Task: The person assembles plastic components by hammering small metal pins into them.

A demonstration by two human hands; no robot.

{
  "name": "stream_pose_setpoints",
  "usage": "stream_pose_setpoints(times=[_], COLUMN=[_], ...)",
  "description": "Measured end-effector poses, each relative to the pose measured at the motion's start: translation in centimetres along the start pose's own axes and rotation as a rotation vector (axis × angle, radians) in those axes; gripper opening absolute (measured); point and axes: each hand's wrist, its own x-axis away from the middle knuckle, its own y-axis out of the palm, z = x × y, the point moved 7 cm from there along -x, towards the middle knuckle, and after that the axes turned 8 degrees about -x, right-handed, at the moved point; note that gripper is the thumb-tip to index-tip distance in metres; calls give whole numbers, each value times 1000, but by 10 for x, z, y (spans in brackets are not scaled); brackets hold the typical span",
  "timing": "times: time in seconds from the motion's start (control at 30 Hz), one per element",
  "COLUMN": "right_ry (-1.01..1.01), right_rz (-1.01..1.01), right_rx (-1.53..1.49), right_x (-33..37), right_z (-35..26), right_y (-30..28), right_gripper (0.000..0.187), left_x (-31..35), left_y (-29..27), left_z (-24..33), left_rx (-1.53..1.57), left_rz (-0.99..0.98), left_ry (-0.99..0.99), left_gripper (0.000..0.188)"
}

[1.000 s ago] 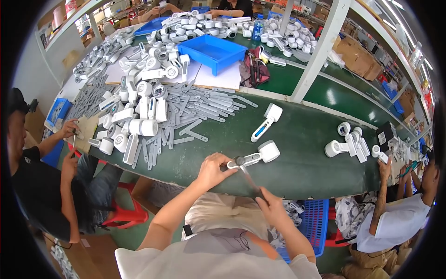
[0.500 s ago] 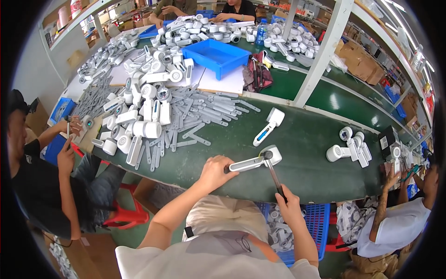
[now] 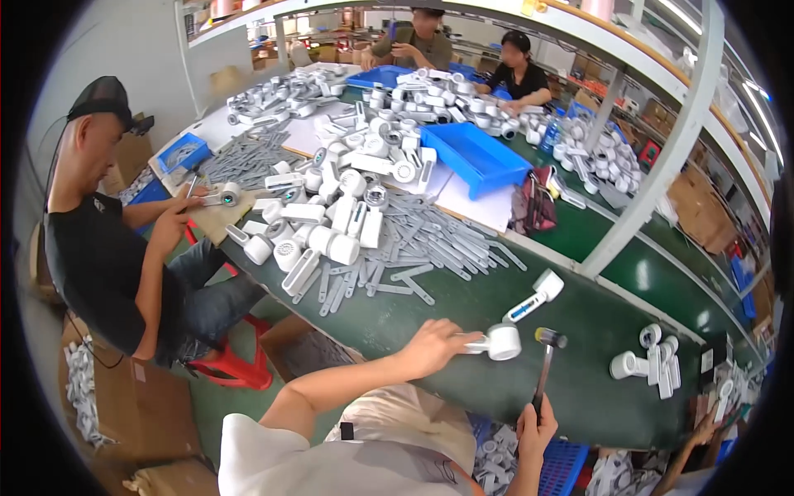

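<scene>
My left hand [image 3: 434, 347] is closed around the handle of a white handheld fan [image 3: 503, 341], whose round head points right above the green tabletop. In my right hand [image 3: 538, 422] is a hammer [image 3: 546, 364] with a dark handle and a yellow-and-black head. The hammer head is up, to the right of the fan and apart from it. Just beyond lies another white fan [image 3: 536, 298], its handle open to show a blue part inside. Grey flat handle strips [image 3: 438, 240] are heaped at the left, beside a pile of white fans [image 3: 331, 240].
A blue tray [image 3: 475, 157] stands at the back. Several white fans [image 3: 653, 360] lie together at the right. A metal post [image 3: 645, 157] rises from the table's far side. At the left a co-worker [image 3: 107, 240] works with a tool; others sit opposite. A blue crate [image 3: 562, 467] stands below the front edge.
The hammer has lifted off the fan and shifted right. My left hand has turned the fan, so its open handle side no longer shows. The view has swung left.
</scene>
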Motion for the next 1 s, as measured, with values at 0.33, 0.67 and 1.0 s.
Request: stream_pose_setpoints(times=[0.33, 0.67, 1.0], right_ry=[37, 82, 109], right_rz=[-18, -6, -26], right_rx=[-72, -170, -177], right_x=[-15, -15, -11], right_z=[21, 17, 12], right_y=[4, 6, 8], right_gripper=[34, 34, 32], left_x=[-15, -92, -85], left_y=[-190, -147, -23], left_z=[-205, -312, -230], left_rx=[-648, -754, -441], left_rz=[348, 271, -242], left_ry=[-332, -84, 106], left_gripper=[37, 29, 19])
